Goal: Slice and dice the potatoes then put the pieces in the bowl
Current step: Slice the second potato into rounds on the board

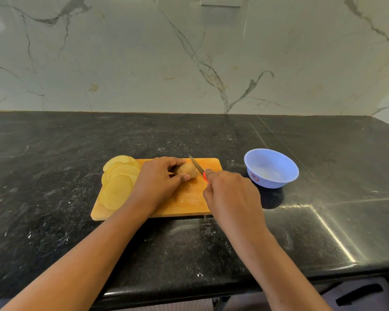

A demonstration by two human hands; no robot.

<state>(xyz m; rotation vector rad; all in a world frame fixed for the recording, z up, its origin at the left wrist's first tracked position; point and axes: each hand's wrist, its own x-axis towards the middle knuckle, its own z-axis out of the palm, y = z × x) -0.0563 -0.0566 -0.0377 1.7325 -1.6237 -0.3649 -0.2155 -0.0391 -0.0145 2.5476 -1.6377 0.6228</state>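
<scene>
A wooden cutting board (189, 198) lies on the black counter. My left hand (157, 180) grips a brown unpeeled potato piece (187, 169) in the board's middle, fingers curled over it and thumb in front. My right hand (230, 194) holds a knife (197, 165) by its red handle, the blade resting against the potato's right end. Several thin pale-yellow potato slices (118, 180) lie overlapping on the board's left part. A light-blue plastic bowl (272, 173) stands to the right of the board; no potato pieces show inside it.
The marble wall (189, 52) rises behind the black stone counter (54, 221). The counter's front edge (211, 288) runs below my forearms, with a dark drawer handle (359, 292) at the lower right.
</scene>
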